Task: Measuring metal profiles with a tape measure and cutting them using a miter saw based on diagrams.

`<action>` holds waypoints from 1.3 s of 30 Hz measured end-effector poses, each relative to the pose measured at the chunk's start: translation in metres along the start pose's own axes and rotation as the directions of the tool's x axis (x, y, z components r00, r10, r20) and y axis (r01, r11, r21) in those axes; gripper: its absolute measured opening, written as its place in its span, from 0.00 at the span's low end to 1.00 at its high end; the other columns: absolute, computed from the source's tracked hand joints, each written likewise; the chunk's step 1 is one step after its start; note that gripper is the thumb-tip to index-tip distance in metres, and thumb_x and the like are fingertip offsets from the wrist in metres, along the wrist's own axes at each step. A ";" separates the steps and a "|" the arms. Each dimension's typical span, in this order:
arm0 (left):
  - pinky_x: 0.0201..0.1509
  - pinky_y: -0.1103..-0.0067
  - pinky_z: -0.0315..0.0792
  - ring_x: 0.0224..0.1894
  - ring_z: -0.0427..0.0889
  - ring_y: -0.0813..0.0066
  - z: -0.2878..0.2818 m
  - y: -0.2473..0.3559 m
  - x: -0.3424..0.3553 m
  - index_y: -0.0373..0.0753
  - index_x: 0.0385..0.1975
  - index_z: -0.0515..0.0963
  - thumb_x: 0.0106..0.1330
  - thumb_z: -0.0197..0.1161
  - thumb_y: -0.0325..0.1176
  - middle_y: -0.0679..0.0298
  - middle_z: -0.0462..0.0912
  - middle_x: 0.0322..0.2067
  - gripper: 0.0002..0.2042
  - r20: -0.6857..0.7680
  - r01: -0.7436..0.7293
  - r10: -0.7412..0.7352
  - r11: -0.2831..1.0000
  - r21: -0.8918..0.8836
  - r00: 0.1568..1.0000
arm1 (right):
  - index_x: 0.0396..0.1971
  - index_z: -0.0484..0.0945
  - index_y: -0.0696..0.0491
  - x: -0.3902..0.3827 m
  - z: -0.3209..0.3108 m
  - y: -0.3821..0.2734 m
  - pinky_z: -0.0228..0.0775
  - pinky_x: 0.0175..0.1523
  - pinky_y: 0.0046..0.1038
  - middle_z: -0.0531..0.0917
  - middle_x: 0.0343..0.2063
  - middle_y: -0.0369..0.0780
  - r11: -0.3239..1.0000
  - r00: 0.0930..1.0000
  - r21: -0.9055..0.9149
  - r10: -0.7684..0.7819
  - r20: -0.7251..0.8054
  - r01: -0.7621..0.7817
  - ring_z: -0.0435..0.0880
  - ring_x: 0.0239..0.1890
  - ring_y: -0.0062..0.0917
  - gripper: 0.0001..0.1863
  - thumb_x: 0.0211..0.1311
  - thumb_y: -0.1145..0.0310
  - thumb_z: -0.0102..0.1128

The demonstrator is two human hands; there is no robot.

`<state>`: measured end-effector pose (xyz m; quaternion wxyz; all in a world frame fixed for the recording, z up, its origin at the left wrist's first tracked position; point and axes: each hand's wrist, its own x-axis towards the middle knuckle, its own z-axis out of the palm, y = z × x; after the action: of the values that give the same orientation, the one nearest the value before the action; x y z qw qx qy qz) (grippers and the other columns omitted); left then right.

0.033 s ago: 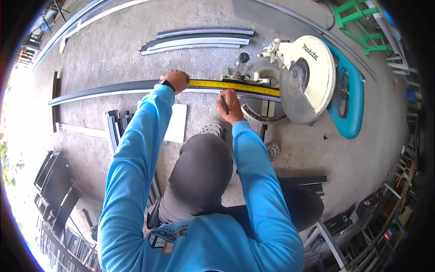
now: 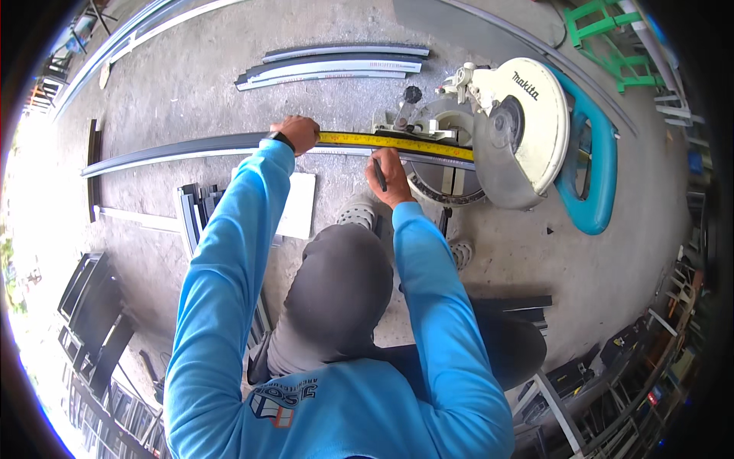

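A yellow tape measure lies stretched along a long dark-and-white metal profile. My left hand, with a dark band at its wrist, is closed round the left end of the tape; whatever part of the tape sits inside the fist is hidden. Farther right, my right hand grips a black pen, its knuckles against the profile's near side just under the tape. The profile's right end rests across the base of a miter saw with a white blade guard and teal handle.
Several cut profiles lie on the concrete floor beyond my hands. A white sheet and short dark profile pieces are near my left forearm. Green stools stand far right; dark metal frames stand at the left.
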<state>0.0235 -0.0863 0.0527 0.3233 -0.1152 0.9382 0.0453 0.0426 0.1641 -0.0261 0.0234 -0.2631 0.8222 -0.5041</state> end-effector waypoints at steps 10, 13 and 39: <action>0.55 0.52 0.72 0.52 0.83 0.65 -0.006 0.000 0.000 0.56 0.49 0.85 0.70 0.56 0.43 0.69 0.86 0.46 0.13 0.065 -0.017 0.018 1.000 -0.015 0.998 | 0.36 0.70 0.56 -0.001 0.007 0.008 0.71 0.47 0.43 0.74 0.32 0.48 0.996 0.994 -0.008 -0.085 -0.070 0.085 0.75 0.40 0.46 0.10 0.55 0.77 0.59; 0.56 0.50 0.71 0.51 0.83 0.64 -0.004 0.000 -0.001 0.57 0.48 0.85 0.70 0.56 0.43 0.69 0.86 0.46 0.13 0.044 -0.013 0.015 1.000 -0.026 0.999 | 0.36 0.70 0.56 -0.001 0.007 0.007 0.71 0.47 0.42 0.74 0.33 0.47 0.997 0.994 -0.007 -0.079 -0.078 0.078 0.75 0.41 0.46 0.10 0.55 0.77 0.59; 0.52 0.53 0.73 0.50 0.83 0.60 0.006 0.006 -0.024 0.53 0.46 0.84 0.69 0.55 0.44 0.63 0.86 0.44 0.13 -0.079 -0.133 0.129 0.990 -0.053 0.989 | 0.37 0.73 0.56 -0.022 -0.017 -0.032 0.70 0.48 0.41 0.77 0.35 0.48 0.999 0.995 0.039 0.001 -0.095 0.003 0.77 0.41 0.45 0.07 0.67 0.68 0.57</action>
<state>0.0440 -0.0748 0.0632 0.2807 -0.0644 0.9534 0.0895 0.0697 0.1762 0.0041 -0.0110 -0.2387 0.8122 -0.5322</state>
